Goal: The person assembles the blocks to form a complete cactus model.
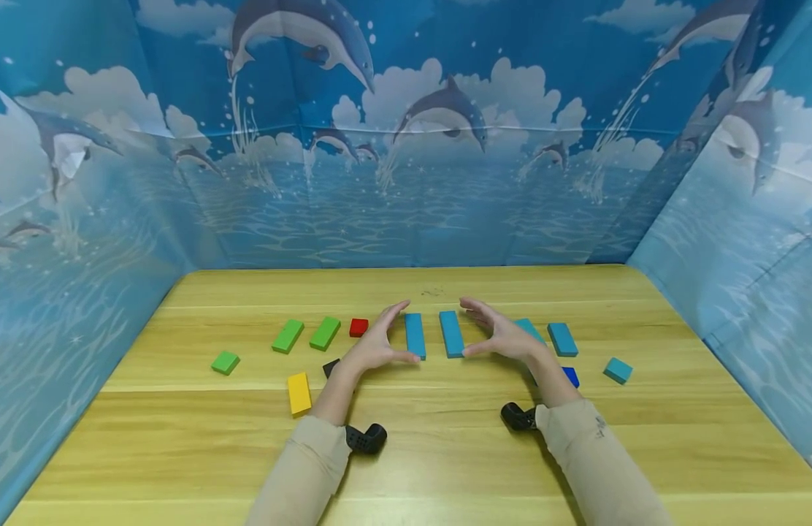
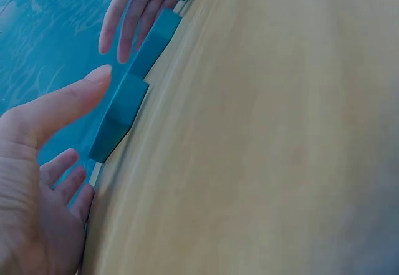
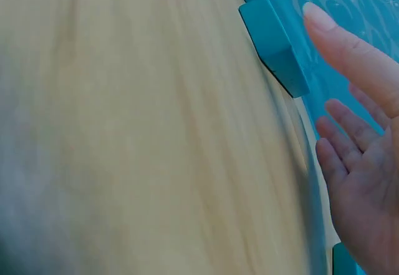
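Observation:
Two long blue blocks lie side by side with a gap between them in the middle of the table. My left hand (image 1: pixel 377 345) stands beside the left blue block (image 1: pixel 415 337), thumb and fingers spread apart, the thumb tip at its near end. On the other side, my right hand (image 1: pixel 504 337) is spread beside the right blue block (image 1: pixel 452 334), its thumb close to the near corner. Neither hand grips anything. In the left wrist view, a blue block (image 2: pixel 121 116) shows just past the thumb; the right wrist view has a blue block (image 3: pixel 274 47) near the thumb tip.
Left of my hands lie green blocks (image 1: pixel 288 336), a red block (image 1: pixel 358 327), a yellow block (image 1: pixel 299 394) and a partly hidden black block (image 1: pixel 330 367). To the right are more blue blocks (image 1: pixel 562 340), some partly behind my right arm. Dolphin-print curtains (image 1: pixel 406 219) enclose the table.

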A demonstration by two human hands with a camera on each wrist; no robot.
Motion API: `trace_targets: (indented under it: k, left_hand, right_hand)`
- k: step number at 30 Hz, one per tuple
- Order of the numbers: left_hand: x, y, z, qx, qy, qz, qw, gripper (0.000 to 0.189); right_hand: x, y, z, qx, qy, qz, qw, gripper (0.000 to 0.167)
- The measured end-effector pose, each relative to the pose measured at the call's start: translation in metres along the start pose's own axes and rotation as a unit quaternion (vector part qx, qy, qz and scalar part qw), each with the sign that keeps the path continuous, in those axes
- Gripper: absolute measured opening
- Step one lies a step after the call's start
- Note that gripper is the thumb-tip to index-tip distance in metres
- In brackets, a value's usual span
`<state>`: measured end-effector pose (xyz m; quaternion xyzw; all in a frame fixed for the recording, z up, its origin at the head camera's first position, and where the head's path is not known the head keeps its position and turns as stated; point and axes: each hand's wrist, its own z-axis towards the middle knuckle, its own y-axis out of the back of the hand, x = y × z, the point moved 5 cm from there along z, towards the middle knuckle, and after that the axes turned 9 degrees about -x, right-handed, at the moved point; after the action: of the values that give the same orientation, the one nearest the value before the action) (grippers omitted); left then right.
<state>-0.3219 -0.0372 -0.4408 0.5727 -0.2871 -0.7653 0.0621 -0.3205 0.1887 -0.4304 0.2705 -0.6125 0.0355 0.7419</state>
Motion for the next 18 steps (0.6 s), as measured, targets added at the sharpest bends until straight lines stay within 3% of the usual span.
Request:
trace_targets:
  k: [6, 18]
  left_hand:
    - [0.0023, 0.002, 0.0022, 0.028, 0.005, 0.022, 0.9994, 0.101]
    - [0.0023, 0.0003, 0.0031, 0.04, -0.001, 0.079, 0.996, 0.096]
  right_hand:
    - [-0.0035, -0.0047, 0.0034, 0.012, -0.015, 0.01, 0.9998, 0.091]
    - [-0.002, -0.0094, 0.0082, 0.039, -0.017, -0.051, 0.9978, 0.09]
